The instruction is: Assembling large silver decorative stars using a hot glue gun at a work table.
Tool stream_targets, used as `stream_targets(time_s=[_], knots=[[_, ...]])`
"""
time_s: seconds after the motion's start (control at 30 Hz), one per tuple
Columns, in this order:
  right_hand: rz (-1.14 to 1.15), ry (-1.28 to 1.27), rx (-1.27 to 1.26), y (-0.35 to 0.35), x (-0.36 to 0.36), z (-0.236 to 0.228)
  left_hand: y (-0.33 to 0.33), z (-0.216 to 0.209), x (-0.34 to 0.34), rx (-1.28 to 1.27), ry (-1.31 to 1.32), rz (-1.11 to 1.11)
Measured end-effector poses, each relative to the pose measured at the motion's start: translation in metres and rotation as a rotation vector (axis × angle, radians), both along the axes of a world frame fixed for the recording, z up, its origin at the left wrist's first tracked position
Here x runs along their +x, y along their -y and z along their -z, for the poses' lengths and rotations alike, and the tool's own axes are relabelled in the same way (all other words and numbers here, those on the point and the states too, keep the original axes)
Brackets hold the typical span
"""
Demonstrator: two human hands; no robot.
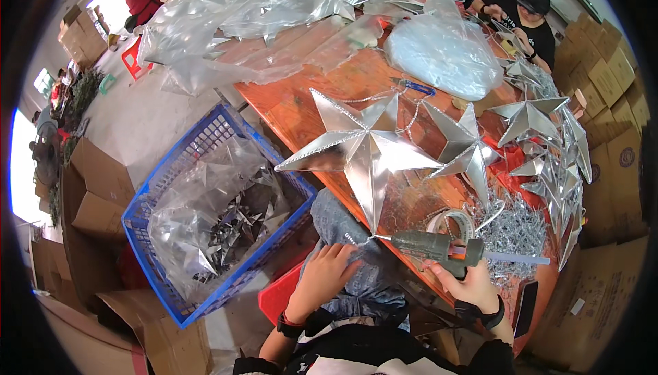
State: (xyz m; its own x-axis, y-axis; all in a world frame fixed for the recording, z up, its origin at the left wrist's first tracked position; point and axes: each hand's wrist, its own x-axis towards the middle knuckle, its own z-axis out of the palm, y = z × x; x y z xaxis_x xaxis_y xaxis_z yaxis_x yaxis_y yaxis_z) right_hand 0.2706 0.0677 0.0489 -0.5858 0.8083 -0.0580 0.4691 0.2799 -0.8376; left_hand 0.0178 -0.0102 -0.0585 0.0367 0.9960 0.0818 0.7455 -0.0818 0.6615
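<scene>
A large silver star [363, 149] lies at the table's near edge, one point hanging over it toward me. Small silvery beads line part of its edges. From the lower tip, a short bead string [353, 240] runs to the fingertips of my left hand [322, 279]; the fingers are closed on it, though the grip is partly hidden. In my right hand [473, 283] is a dark green glue gun [428, 245]. Its nozzle touches or nearly touches the star's lower tip, and a clear glue stick [517, 258] sticks out behind.
Another star [462, 142], blue-handled pliers [415, 87], a tape roll [452, 224], a tinsel-like heap [514, 234] and a phone [525, 310] lie on the table [288, 108]. A blue crate [154, 265] stands left. A co-worker [531, 22] sits at far right.
</scene>
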Motion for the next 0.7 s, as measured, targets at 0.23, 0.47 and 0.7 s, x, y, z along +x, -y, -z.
stream_targets(time_s=[0.23, 0.47, 0.7], knots=[[0.033, -0.038, 0.122, -0.003, 0.0, 0.013, -0.001, 0.009, -0.011, -0.057, 0.003, -0.006], [0.063, -0.016, 0.013, -0.003, 0.0, 0.005, -0.004, -0.002, -0.015, -0.115, 0.321, 0.062], [0.036, -0.084, 0.201, -0.005, 0.0, 0.018, -0.009, -0.011, -0.021, -0.133, 0.416, 0.038]])
